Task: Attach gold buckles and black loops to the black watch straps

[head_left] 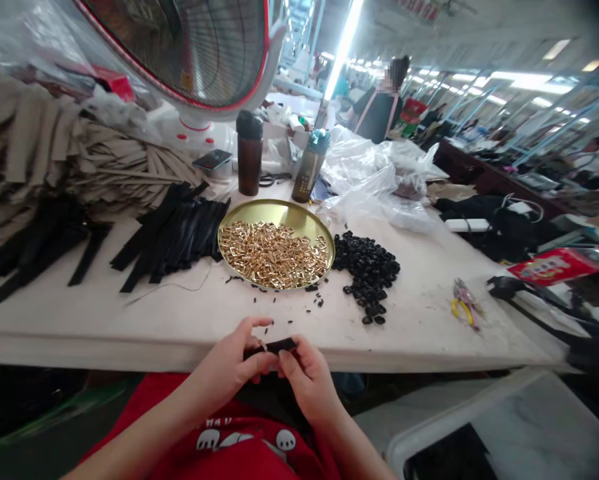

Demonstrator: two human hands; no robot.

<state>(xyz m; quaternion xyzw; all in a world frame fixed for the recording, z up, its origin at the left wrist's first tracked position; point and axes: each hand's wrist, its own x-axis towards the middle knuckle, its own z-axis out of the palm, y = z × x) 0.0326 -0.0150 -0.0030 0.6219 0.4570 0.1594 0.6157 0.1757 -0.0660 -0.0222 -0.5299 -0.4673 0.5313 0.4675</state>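
Close to the table's front edge, both my hands hold a short black strap (278,346) between them. My left hand (239,357) pinches its left end, with the index finger stretched out; a small gold buckle (263,345) shows at those fingers. My right hand (306,373) grips the strap's other end between thumb and fingers. Beyond them sits a round gold tray (299,215) heaped with small gold buckles (274,253). A pile of small black pieces (372,273) lies to the tray's right. Flat black straps (179,237) are laid out on its left.
Yellow-handled pliers (465,307) lie on the right of the table. Behind the tray stand a dark bottle (249,157) and a grey bottle (310,170), below a large fan (194,47). Beige strips (124,163) are stacked at left. A white bin (519,427) stands at lower right.
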